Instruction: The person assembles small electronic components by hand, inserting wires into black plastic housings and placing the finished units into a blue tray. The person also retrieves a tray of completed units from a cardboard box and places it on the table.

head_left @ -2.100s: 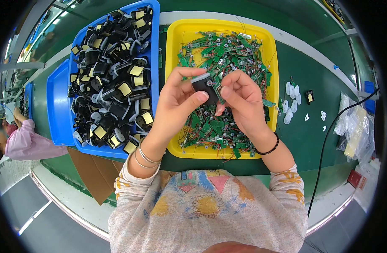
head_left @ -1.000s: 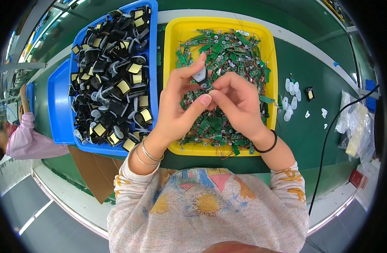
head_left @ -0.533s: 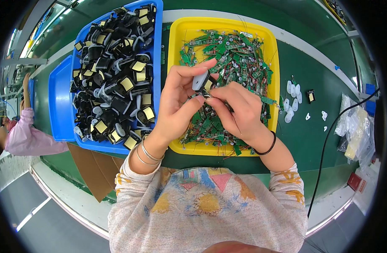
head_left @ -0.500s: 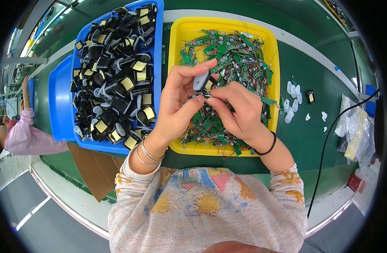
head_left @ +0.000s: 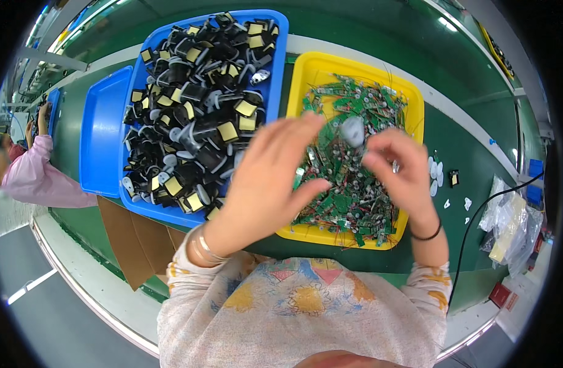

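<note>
My left hand (head_left: 266, 178) is open, blurred by motion, with its fingers up and its thumb apart, between the blue tray and the yellow tray. At the thumb and fingertips of my right hand (head_left: 401, 175) is a small part with a rounded grey-white cover (head_left: 353, 130), smeared by motion; a dark bit at its lower end meets the pinch. Under both hands, the yellow tray (head_left: 296, 80) holds a heap of green circuit boards (head_left: 336, 208) with thin wires. To the left, the blue tray (head_left: 282, 55) is heaped with black housings (head_left: 198, 132) with grey covers and pale yellow pads.
A second blue tray (head_left: 103, 135) lies left of the full one, with cardboard (head_left: 125, 245) below. On the right lie grey-white covers (head_left: 436, 172), a black housing (head_left: 455, 178), small white pieces, plastic bags (head_left: 514, 227) and a black cable (head_left: 468, 245). A person in pink (head_left: 42, 175) works far left.
My hands have parted. My left hand has let go of the grey-covered part, which is now at my right fingertips. The whole view has shifted, with the trays lower and further right.
</note>
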Available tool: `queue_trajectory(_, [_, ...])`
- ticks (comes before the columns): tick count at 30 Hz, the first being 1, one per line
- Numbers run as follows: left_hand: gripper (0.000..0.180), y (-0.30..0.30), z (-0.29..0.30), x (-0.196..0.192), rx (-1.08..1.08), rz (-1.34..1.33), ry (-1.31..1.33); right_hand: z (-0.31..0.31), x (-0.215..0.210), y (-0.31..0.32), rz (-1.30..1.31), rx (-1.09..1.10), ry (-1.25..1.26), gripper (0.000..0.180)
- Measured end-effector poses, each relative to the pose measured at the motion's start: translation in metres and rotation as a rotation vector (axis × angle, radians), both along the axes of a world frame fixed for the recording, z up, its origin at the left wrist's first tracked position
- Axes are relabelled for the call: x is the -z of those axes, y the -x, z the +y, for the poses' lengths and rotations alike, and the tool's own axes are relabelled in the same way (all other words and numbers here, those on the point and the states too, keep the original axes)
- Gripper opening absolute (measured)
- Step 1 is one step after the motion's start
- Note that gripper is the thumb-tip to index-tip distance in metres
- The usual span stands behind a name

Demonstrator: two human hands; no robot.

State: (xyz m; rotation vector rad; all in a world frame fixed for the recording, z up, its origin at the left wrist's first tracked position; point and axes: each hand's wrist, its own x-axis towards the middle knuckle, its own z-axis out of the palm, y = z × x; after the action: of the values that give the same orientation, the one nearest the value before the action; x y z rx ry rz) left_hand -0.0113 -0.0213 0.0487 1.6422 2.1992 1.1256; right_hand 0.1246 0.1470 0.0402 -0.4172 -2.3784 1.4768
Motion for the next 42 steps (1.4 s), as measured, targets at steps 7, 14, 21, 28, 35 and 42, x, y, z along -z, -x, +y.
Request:
queue_trajectory(7, [0.023,0.108,-0.032,-0.005,-0.411,0.516,0.307,0.139,0.06,0.11,-0.071,0.158,-0.949,0.01])
queue_trajectory(14, [0.039,0.132,-0.024,0.014,-0.434,0.61,0.489,0.204,0.091,0.124,-0.406,0.132,-0.677,0.029])
queue_trajectory(21, [0.033,0.137,-0.046,0.0,-0.438,0.072,0.142,0.135,0.036,0.065,0.014,0.066,-0.58,0.034])
queue_trajectory(28, [0.026,0.087,-0.012,-0.035,-0.185,-0.81,-0.012,0.108,0.054,0.013,-0.23,-0.097,-0.715,0.021])
queue_trajectory(35, [0.024,0.01,0.056,-0.011,0.15,-0.9,0.097,0.102,0.056,0.033,-0.314,-0.127,-0.747,0.018])
queue_trajectory(42, [0.029,-0.008,0.059,0.035,0.036,-1.354,-0.192,0.041,0.02,0.008,0.171,0.194,0.419,0.021])
